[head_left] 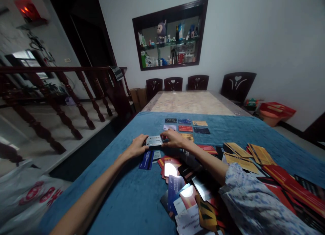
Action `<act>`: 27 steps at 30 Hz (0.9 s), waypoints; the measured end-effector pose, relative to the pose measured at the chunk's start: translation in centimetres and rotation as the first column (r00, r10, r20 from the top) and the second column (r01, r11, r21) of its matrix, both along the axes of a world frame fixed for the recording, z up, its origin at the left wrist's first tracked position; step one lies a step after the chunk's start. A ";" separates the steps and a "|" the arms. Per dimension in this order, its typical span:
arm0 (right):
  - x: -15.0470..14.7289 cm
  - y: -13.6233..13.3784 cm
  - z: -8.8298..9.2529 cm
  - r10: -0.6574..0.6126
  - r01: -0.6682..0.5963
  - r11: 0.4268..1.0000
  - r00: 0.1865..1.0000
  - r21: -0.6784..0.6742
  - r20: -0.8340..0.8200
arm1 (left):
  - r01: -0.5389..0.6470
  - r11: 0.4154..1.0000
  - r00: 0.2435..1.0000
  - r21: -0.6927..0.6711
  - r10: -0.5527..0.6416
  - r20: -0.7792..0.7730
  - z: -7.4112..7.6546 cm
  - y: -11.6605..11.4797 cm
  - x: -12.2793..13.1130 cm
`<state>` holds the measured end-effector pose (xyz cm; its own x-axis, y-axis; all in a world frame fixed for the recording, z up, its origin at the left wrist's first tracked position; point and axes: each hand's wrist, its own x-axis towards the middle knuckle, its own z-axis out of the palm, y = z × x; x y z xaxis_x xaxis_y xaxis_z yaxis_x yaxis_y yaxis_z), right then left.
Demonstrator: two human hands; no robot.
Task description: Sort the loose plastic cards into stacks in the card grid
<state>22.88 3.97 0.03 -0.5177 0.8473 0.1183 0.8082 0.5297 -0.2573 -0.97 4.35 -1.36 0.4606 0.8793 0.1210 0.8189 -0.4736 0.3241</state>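
A silver-grey plastic card (154, 141) is held level just above the blue cloth, its printed face up. My left hand (139, 145) pinches its left end, and my right hand (172, 139) grips the right end between thumb and fingers. Close under the hands lie a dark blue card (146, 160) and a pale card (157, 155), partly overlapping. Beyond my right hand, cards are laid in rows, among them a red card (185, 128), a black card (171, 120) and a gold card (199, 123). My right hand partly hides the nearest row.
A loose heap of cards (188, 194) spreads under my right forearm, with gold cards (240, 162) and red envelopes (291, 182) to the right. The blue cloth (122, 194) covers the near table. Several chairs (173, 84) stand at the far end; a wooden railing (63, 82) runs along the left.
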 end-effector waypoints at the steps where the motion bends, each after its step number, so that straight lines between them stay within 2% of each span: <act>1: 0.2 0.2 0.2 0.000 0.000 1.000 1.000 0.004 0.009 | 0.004 1.000 1.000 0.000 -0.004 -0.005 0.1 0.4 0.2; 9: 2.4 2.0 0.5 -0.054 0.053 0.998 0.998 0.017 0.045 | 0.050 0.999 0.998 0.022 -0.050 0.022 0.6 3.4 2.6; 15: 4.4 4.1 -0.2 -0.048 0.045 0.998 0.997 0.046 0.065 | 0.100 0.995 0.995 0.017 -0.099 -0.012 1.4 5.4 4.7; 20: 5.9 5.3 0.4 -0.072 0.066 0.995 0.993 0.072 0.096 | 0.099 0.994 0.994 0.041 -0.097 -0.047 1.9 7.4 6.6; 27: 6.6 5.7 1.6 -0.218 0.213 0.976 0.960 0.046 0.177 | 0.109 0.993 0.991 0.034 -0.106 -0.086 2.1 9.7 8.7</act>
<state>29.50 9.71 1.64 -0.3377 0.9391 0.0634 0.9357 0.3423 -0.0852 7.72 14.08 0.73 0.5625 0.8194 0.1105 0.7859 -0.5713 0.2364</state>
